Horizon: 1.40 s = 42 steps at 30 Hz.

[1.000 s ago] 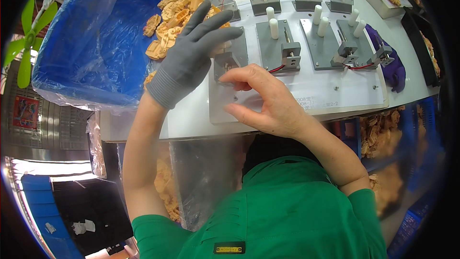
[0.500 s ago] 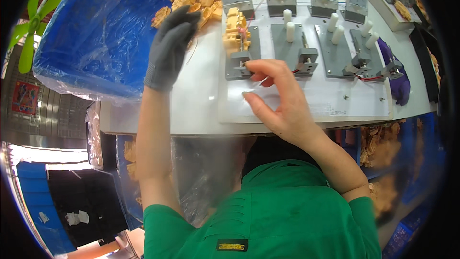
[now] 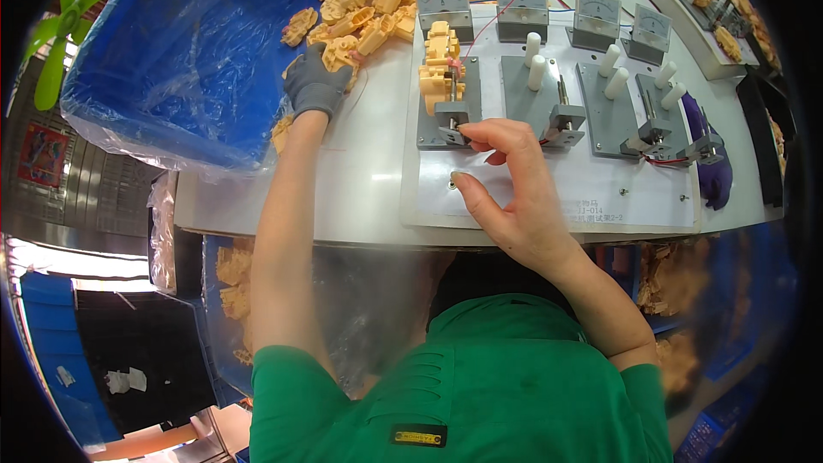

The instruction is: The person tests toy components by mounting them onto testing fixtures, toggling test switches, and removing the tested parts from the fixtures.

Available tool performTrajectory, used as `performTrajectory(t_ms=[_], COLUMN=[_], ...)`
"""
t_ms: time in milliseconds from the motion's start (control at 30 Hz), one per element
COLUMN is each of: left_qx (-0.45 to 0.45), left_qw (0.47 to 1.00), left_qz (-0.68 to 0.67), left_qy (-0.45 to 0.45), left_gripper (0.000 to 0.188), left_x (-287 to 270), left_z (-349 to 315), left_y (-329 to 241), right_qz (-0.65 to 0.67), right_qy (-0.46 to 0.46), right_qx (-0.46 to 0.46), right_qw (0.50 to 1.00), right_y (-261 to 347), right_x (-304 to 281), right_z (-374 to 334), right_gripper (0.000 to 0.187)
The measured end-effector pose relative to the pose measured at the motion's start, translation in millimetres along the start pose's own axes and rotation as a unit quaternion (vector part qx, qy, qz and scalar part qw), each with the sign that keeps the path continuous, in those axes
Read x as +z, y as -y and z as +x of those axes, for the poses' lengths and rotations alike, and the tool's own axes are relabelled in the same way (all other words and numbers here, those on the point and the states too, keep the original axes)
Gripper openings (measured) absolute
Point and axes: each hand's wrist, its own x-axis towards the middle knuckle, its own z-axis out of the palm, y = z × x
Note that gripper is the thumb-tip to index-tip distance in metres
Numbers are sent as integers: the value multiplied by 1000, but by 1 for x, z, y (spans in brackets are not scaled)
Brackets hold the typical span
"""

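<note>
My left hand (image 3: 315, 84), in a grey glove, is at the near edge of a heap of yellow plastic housings (image 3: 377, 4). Its fingers are curled down round one housing (image 3: 341, 51), their tips partly hidden. My bare right hand (image 3: 523, 193) rests by the leftmost grey test fixture (image 3: 474, 103). The forefinger touches the metal block (image 3: 452, 113) at the fixture's near end, while the thumb stays apart below with nothing between them. Upright on that fixture sits another yellow housing (image 3: 437, 60) with pinkish bits and a thin red wire.
Analog meters (image 3: 444, 7) stand behind several grey fixtures, some with white posts (image 3: 537, 73). A blue bin (image 3: 180, 60) lined with clear plastic is at the left, beside a green fan (image 3: 60, 30). At the right edge is a purple-gloved hand (image 3: 713, 176).
My left hand has moved down onto the housings and its fingers have curled. My right hand stays at the left fixture. The whole view has shifted slightly.
</note>
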Motion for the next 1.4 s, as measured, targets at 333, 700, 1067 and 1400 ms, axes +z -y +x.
performTrajectory(t_ms=[333,700,1067,1400], left_qx=[219,387,388,253], left_qw=[911,814,790,823], left_qz=[-320,-379,-460,-482], left_qy=[-141,-209,-114,162], left_gripper=[50,47,53,42], left_x=[-76,-151,-168,-179], left_z=[-78,-120,-121,-78], left_y=[-20,-101,-137,-181], right_qz=[27,-156,-43,33], right_qy=[-42,-185,-82,-31], right_qx=[-91,-34,5,11], right_qw=[995,970,996,999], right_y=[1,-7,-6,-13], right_x=[-8,-85,-72,-79], right_z=[-7,-34,-24,-26], right_gripper=[43,45,42,34])
